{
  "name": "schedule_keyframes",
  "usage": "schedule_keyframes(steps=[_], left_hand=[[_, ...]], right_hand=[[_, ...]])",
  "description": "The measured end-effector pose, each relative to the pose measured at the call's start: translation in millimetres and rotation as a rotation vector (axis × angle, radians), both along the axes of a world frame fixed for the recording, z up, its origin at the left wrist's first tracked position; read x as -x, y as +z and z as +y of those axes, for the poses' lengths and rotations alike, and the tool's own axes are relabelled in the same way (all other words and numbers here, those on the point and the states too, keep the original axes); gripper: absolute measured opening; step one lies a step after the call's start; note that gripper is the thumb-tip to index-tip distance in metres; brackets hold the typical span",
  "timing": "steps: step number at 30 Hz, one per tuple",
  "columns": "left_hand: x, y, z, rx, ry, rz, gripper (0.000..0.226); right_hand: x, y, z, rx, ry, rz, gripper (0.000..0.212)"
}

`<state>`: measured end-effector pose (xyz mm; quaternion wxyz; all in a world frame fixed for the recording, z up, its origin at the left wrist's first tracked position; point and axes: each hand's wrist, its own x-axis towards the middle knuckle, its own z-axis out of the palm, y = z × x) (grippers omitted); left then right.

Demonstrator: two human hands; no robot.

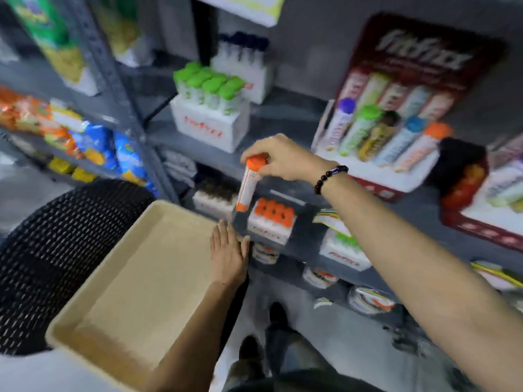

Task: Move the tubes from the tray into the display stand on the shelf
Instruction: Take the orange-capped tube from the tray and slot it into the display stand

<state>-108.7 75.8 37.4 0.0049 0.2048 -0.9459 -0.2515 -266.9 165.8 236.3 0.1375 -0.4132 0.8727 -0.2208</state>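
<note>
My right hand (280, 159) grips the orange cap of a white tube (247, 185) and holds it upright in the air, left of the red display stand (396, 114). The stand leans on the shelf at the upper right and holds several tubes with purple, green, brown, blue and orange caps. The beige tray (135, 278) rests on a black woven surface at the lower left, and no tubes show inside it. My left hand (229, 256) lies flat with fingers spread on the tray's right rim.
White boxes of green-capped tubes (210, 108) and orange-capped tubes (271, 219) stand on the grey shelves (283, 114). Snack bags (85, 137) fill the left rack. A black woven stool (56, 250) carries the tray. My shoes (263, 335) are on the floor below.
</note>
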Motion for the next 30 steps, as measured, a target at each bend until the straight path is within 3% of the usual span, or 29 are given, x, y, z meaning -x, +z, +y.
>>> schedule_keyframes(steps=[5, 11, 16, 19, 23, 30], left_hand=[[49.4, 36.4, 68.5, 0.099, -0.299, 0.092, 0.074], [78.5, 59.5, 171.2, 0.087, -0.579, 0.213, 0.073], [92.8, 74.2, 259.5, 0.099, -0.742, 0.261, 0.092], [107.6, 69.1, 298.8, 0.112, -0.737, 0.28, 0.098], [125.2, 68.2, 334.6, 0.168, -0.634, 0.197, 0.066], [133.6, 59.7, 363.9, 0.305, -0.498, 0.055, 0.063]], right_hand=[[-8.6, 59.5, 117.8, -0.004, -0.218, 0.093, 0.039], [-27.1, 95.0, 256.3, -0.038, -0.48, 0.16, 0.04], [-45.6, 112.5, 363.2, -0.043, -0.61, 0.17, 0.041], [-50.0, 118.3, 418.1, -0.043, -0.645, 0.184, 0.043], [-48.4, 119.1, 477.7, -0.049, -0.661, 0.171, 0.043], [-30.7, 107.7, 529.7, -0.118, -0.678, 0.139, 0.045]])
